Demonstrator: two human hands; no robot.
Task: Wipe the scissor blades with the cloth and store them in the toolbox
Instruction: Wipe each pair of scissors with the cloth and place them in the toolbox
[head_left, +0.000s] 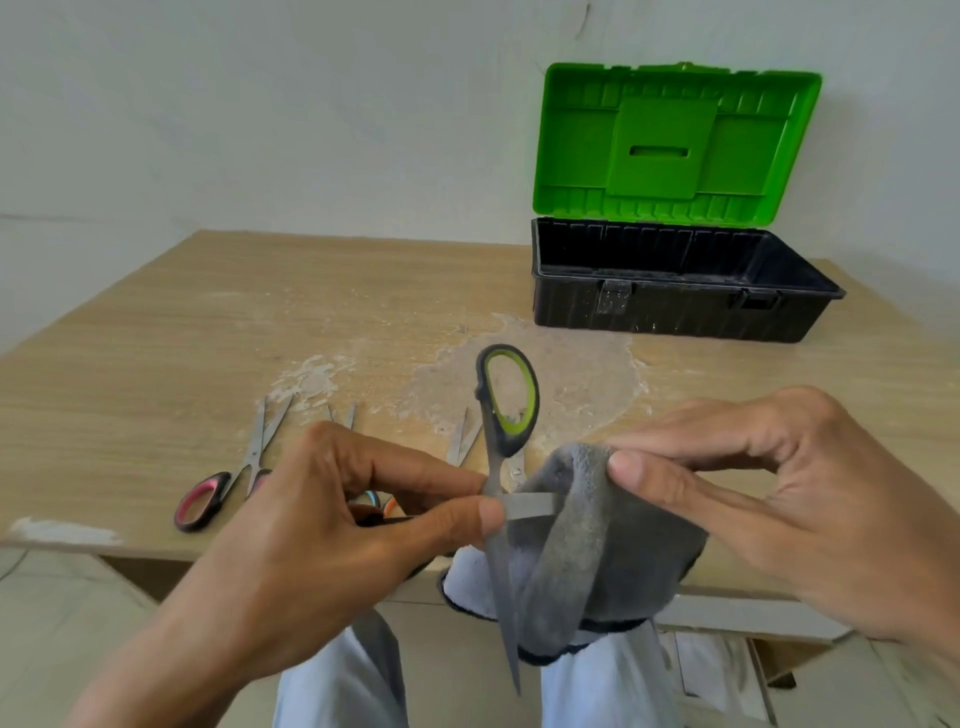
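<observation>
My left hand (363, 525) pinches an opened pair of scissors with black and green handles (506, 400) near the pivot. One blade points down toward my lap; the other blade (530, 505) runs right into a grey cloth (587, 551). My right hand (779, 499) pinches that cloth around the blade between thumb and fingers. The toolbox (675, 306) stands open at the back right of the table, black base, green lid raised.
Pink-handled scissors (218, 488) lie on the wooden table (156, 338) at the left, with the blades of other scissors (462, 436) partly hidden behind my left hand. White residue stains the table's middle. My knees are below the front edge.
</observation>
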